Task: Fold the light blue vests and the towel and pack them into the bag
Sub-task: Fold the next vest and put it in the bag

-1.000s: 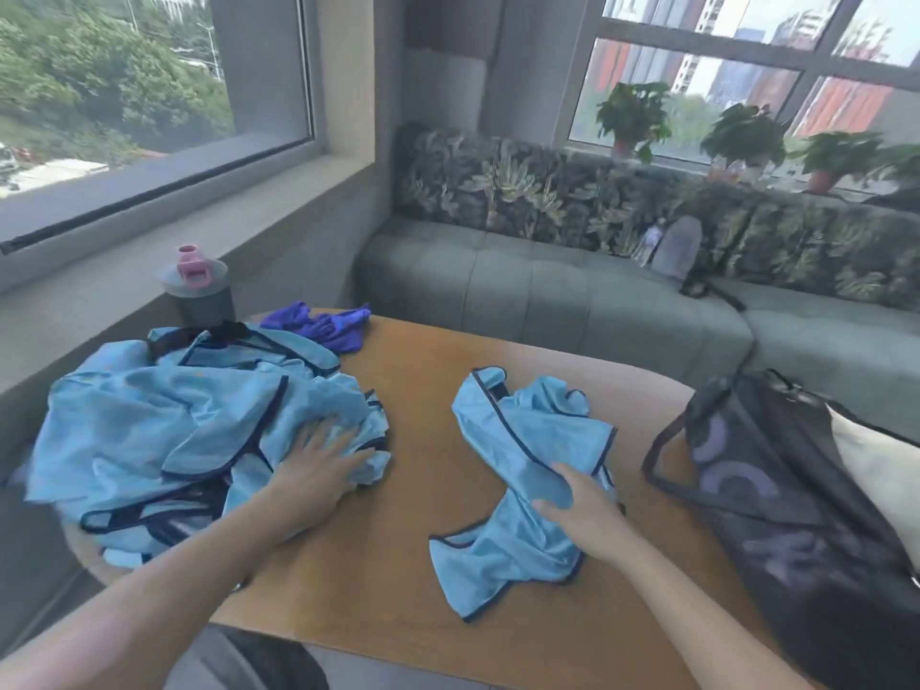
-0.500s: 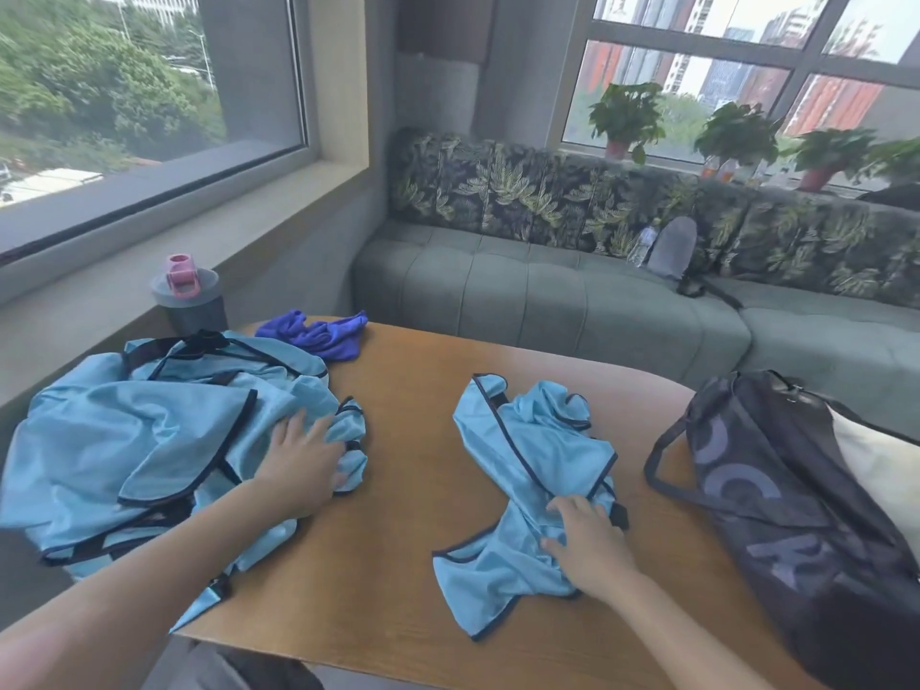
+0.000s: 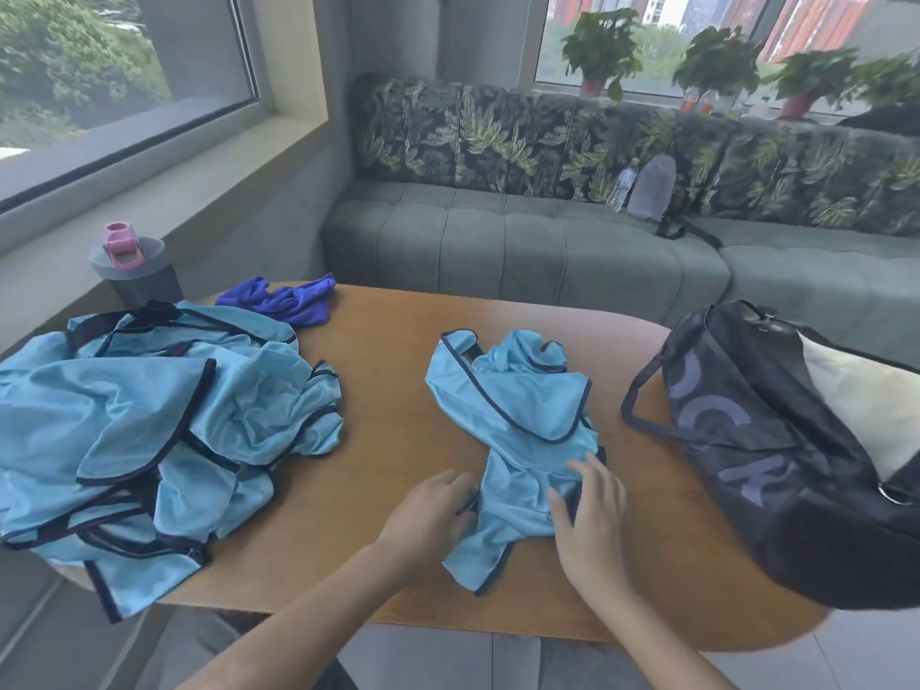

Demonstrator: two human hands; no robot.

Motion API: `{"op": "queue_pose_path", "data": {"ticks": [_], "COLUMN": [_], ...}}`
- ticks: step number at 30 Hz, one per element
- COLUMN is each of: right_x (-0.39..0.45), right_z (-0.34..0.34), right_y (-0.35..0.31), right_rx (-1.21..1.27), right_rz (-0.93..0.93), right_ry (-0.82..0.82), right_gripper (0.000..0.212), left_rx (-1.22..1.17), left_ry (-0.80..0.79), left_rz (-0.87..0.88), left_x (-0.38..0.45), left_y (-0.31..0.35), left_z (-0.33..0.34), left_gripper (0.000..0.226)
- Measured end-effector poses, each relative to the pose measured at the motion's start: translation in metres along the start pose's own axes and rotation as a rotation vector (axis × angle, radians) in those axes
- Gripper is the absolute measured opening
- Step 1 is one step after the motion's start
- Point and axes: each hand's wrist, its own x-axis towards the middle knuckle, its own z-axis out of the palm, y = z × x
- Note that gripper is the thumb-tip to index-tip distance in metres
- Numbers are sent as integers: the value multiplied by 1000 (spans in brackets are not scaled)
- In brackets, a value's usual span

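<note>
The crumpled light blue vest with dark trim [image 3: 517, 430] lay mid-table, between the heap of vests [image 3: 149, 430] and the black duffel bag [image 3: 776, 450]. The left hand [image 3: 430, 520] pinched its near edge, fingers curled; the right hand [image 3: 592, 520] pressed flat, fingers spread. Folding had barely begun: spreading it smooth likely came next.
</note>
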Motion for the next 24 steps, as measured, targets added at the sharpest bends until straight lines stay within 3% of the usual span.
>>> {"op": "queue_pose_path", "data": {"ticks": [4, 7, 12, 15, 17, 20, 22, 24], "right_x": [-20, -32, -41, -40, -40, -41, -44, -47], "right_z": [-7, -18, -46, -62, -66, -65, -62, -56], "right_y": [-19, -30, -39, -41, -36, -27, -25, -27], "right_rx": [48, 121, 424, 734, 840, 873, 766, 591], "right_rz": [82, 166, 581, 768, 799, 750, 700, 626], "right_ry": [-48, -18, -147, -207, -197, -175, -148, -139], "right_gripper": [37, 39, 47, 38, 31, 27, 24, 25], "left_rx": [-16, -142, -690, -762, -677, -293, -22, 150], "left_ry": [35, 37, 47, -7, -44, 157, 282, 258], "left_rz": [17, -80, -218, -138, -82, 81, 153, 144], "left_x": [-2, -2, -6, -7, -4, 14, 36, 60], "left_y": [23, 38, 74, 86, 82, 58, 34, 14], "left_z": [21, 22, 15, 18, 21, 18, 11, -1], "left_gripper": [7, 9, 9, 12, 15, 22, 39, 53]}}
